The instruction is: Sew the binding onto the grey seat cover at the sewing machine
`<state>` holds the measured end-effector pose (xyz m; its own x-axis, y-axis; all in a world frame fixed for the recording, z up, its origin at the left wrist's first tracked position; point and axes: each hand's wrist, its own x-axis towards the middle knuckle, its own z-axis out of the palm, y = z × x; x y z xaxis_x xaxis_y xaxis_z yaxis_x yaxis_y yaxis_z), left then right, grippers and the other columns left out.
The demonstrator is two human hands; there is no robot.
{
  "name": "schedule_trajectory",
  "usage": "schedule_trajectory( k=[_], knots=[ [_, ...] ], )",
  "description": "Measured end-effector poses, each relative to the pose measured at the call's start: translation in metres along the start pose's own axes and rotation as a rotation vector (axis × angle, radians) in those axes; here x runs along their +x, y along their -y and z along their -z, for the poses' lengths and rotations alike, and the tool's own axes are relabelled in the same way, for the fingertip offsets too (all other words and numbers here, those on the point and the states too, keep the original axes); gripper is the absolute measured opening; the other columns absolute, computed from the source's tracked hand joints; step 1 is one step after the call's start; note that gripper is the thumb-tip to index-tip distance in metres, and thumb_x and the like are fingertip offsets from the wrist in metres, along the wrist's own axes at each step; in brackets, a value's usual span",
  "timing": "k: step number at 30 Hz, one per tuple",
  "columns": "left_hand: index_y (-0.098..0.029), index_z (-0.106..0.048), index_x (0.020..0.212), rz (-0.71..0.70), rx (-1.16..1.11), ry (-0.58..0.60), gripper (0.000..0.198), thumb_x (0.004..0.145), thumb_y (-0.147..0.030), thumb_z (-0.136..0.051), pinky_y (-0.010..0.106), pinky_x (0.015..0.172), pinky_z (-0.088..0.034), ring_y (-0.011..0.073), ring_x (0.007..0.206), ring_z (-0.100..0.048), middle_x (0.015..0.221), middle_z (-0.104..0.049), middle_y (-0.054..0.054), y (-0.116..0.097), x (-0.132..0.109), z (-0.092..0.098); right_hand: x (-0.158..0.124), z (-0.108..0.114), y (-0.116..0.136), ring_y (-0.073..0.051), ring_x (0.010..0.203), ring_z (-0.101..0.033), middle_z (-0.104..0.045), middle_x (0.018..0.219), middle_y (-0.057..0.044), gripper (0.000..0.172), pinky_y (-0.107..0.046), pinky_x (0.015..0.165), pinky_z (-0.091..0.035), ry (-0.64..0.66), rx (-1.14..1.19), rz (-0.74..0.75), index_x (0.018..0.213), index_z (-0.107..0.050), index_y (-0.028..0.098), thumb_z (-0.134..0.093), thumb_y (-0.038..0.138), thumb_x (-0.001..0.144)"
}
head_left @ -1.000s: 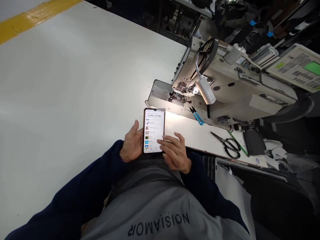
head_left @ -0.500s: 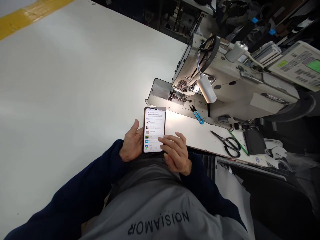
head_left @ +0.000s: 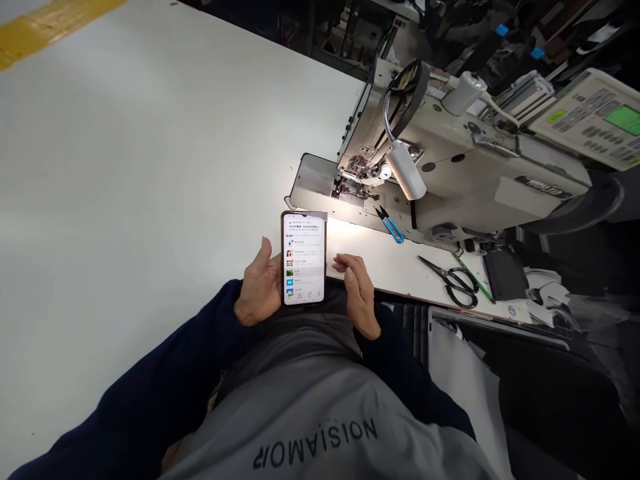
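A smartphone (head_left: 303, 260) with a lit screen showing a list of entries rests in my left hand (head_left: 261, 283). That hand supports it from the left and from beneath, thumb pointing up beside the edge; the fingers behind the phone are hidden. Just right of the phone is my right hand (head_left: 359, 293), apart from the screen and holding nothing, with its fingers loosely bent and the thumb visible. Beyond the phone stands a sewing machine (head_left: 450, 160), its small lamp (head_left: 407, 172) shining on the needle area.
Blue thread snips (head_left: 390, 225) lie on the machine bed. Black-handled scissors (head_left: 453, 280), a green pencil-like stick (head_left: 475, 280) and a dark flat case (head_left: 505, 275) lie to the right. A control panel (head_left: 593, 117) stands at upper right. The white table (head_left: 150, 167) stretches left.
My right hand has drawn away from the phone's screen to the right, and its fingers have curled somewhat. My left hand still holds the phone. The view has shifted slightly.
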<state>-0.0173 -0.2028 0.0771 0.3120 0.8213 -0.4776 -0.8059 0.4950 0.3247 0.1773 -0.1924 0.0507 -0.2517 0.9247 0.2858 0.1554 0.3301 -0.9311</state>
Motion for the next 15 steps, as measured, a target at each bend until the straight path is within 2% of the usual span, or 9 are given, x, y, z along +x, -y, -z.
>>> schedule_trajectory(
  k=[7,11,15],
  knots=[
    [-0.011,-0.048,0.135,0.040,-0.032,-0.030,0.061,0.096,-0.052,-0.025,0.049,0.099,-0.044,0.0329,0.111,-0.058,0.119,-0.062,0.016,0.006,-0.008,-0.016,0.048,-0.012,-0.007,-0.023,0.105,-0.053,-0.045,0.131,-0.009,0.035,-0.036,0.085,-0.050,-0.007,0.163,0.076,0.136,-0.044,0.022,-0.036,0.040,0.106],
    [-0.011,-0.051,0.132,0.041,-0.030,-0.082,0.055,0.098,-0.046,-0.024,0.047,0.103,-0.042,0.0308,0.117,-0.054,0.124,-0.059,0.014,0.008,-0.016,-0.028,0.064,-0.015,0.000,-0.024,0.116,-0.047,-0.039,0.138,-0.007,0.041,-0.039,0.097,-0.046,0.081,0.130,0.152,0.140,-0.036,0.023,-0.029,0.046,0.107],
    [-0.012,-0.053,0.131,0.086,-0.011,-0.085,0.054,0.097,-0.047,-0.027,0.049,0.104,-0.041,0.0319,0.119,-0.053,0.126,-0.059,0.014,0.010,-0.018,-0.028,0.063,-0.016,0.003,-0.026,0.126,-0.039,-0.040,0.137,-0.007,0.046,-0.045,0.107,-0.039,0.120,0.080,0.203,0.140,-0.034,0.021,-0.022,0.051,0.107]
  ],
)
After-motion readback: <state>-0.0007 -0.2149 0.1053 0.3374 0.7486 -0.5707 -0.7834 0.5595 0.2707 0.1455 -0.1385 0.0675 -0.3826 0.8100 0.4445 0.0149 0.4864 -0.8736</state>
